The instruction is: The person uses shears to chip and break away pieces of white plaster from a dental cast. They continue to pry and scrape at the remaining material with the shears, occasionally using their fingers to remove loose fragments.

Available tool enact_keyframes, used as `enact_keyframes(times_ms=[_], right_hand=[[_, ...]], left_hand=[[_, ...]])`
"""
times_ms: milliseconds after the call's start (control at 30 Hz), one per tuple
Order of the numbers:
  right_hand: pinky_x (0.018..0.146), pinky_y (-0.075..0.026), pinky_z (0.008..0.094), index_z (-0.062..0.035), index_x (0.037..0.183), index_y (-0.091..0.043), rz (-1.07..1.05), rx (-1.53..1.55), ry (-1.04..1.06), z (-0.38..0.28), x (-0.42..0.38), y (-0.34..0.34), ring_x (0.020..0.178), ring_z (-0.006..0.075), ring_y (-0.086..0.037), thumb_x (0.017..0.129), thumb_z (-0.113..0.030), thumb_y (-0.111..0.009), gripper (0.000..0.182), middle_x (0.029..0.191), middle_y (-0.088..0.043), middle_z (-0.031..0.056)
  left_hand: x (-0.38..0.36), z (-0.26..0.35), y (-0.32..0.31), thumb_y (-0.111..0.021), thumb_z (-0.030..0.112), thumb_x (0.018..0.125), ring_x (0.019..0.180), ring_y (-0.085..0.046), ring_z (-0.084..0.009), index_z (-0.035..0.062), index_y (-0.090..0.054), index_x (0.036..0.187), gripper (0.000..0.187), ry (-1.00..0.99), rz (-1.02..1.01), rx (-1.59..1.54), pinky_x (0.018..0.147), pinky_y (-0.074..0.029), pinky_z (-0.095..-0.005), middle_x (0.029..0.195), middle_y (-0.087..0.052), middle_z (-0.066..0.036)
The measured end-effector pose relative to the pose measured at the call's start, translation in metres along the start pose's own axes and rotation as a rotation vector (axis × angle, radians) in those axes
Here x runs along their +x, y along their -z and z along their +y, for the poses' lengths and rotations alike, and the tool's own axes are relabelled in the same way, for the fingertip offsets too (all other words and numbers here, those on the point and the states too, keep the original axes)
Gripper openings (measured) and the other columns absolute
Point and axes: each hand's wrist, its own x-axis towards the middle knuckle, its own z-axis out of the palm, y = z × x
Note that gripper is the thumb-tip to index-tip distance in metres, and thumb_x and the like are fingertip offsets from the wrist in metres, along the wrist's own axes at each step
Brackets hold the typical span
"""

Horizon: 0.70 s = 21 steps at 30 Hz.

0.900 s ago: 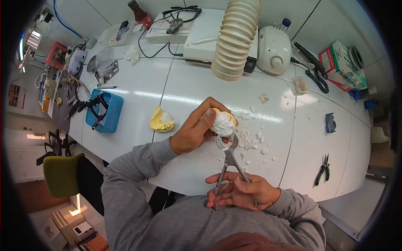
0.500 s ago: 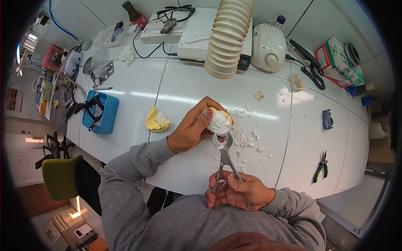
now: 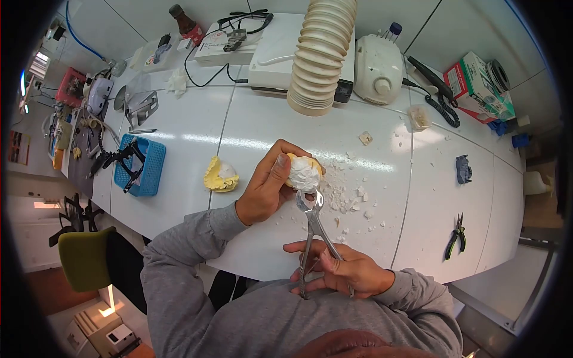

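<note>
My left hand (image 3: 268, 182) is closed around a rounded white plaster piece with a yellow rim (image 3: 304, 173), held above the table. Large metal pliers (image 3: 314, 224) touch the near edge of the plaster with their rounded jaws. Around the handles of the pliers is my right hand (image 3: 349, 271), its index finger stretched out to the left and the handles spread. White crumbs (image 3: 346, 194) are scattered beside and right of the plaster piece. A yellow and white dental model (image 3: 220, 175) lies left of my left hand.
A blue basket (image 3: 156, 167) stands at the left. A ribbed hose (image 3: 319, 65) hangs over the back of the table (image 3: 262, 125), near a white control box (image 3: 378, 68). Black and green pliers (image 3: 456, 237) and a blue-grey piece (image 3: 464, 169) lie at the right.
The fingers of my right hand have loosened and its index finger has stretched out. The view has shifted slightly, and the plaster piece and metal pliers appear a little further left.
</note>
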Motion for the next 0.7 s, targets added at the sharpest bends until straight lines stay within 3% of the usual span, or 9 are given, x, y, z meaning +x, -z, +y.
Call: enact_keyframes(times_ms=[167, 267, 467, 700], right_hand=[[0.112, -0.048, 0.0567, 0.0059, 0.162, -0.027, -0.009, 0.005, 0.007, -0.002, -0.003, 0.004, 0.11, 0.0239, -0.062, 0.111, -0.048, -0.047, 0.077, 0.097, -0.06, 0.0103], [0.114, -0.046, 0.0567, 0.0045, 0.164, -0.024, 0.026, -0.053, -0.007, -0.001, -0.004, 0.005, 0.116, 0.0273, -0.064, 0.111, -0.047, -0.045, 0.077, 0.095, -0.064, 0.0119], [0.118, -0.04, 0.0548, 0.0023, 0.165, -0.022, -0.04, -0.053, -0.021, -0.015, -0.012, 0.005, 0.135, 0.0359, -0.057, 0.112, -0.046, -0.043, 0.075, 0.11, -0.071, 0.0214], [0.118, -0.04, 0.0547, 0.0063, 0.162, -0.027, -0.075, 0.024, -0.05, -0.016, -0.009, 0.009, 0.135, 0.037, -0.057, 0.111, -0.05, -0.045, 0.078, 0.109, -0.071, 0.0219]], left_hand=[[-0.001, 0.004, -0.001, -0.028, 0.038, 0.116, 0.104, -0.072, -0.0257, 0.0041, -0.042, 0.128, 0.039, 0.027, 0.003, -0.012, 0.092, -0.06, -0.0404, 0.123, -0.064, -0.024], [0.0, 0.001, -0.001, -0.029, 0.039, 0.116, 0.104, -0.072, -0.0251, 0.0042, -0.043, 0.128, 0.039, -0.006, 0.011, 0.016, 0.091, -0.06, -0.0392, 0.123, -0.064, -0.023], [-0.002, 0.004, -0.001, -0.03, 0.04, 0.115, 0.106, -0.071, -0.0249, 0.0049, -0.042, 0.128, 0.039, -0.004, -0.01, -0.029, 0.093, -0.059, -0.0396, 0.124, -0.064, -0.024], [-0.001, 0.003, 0.001, -0.029, 0.04, 0.115, 0.107, -0.07, -0.0248, 0.0066, -0.04, 0.129, 0.038, -0.038, -0.056, -0.074, 0.092, -0.059, -0.04, 0.125, -0.063, -0.024]])
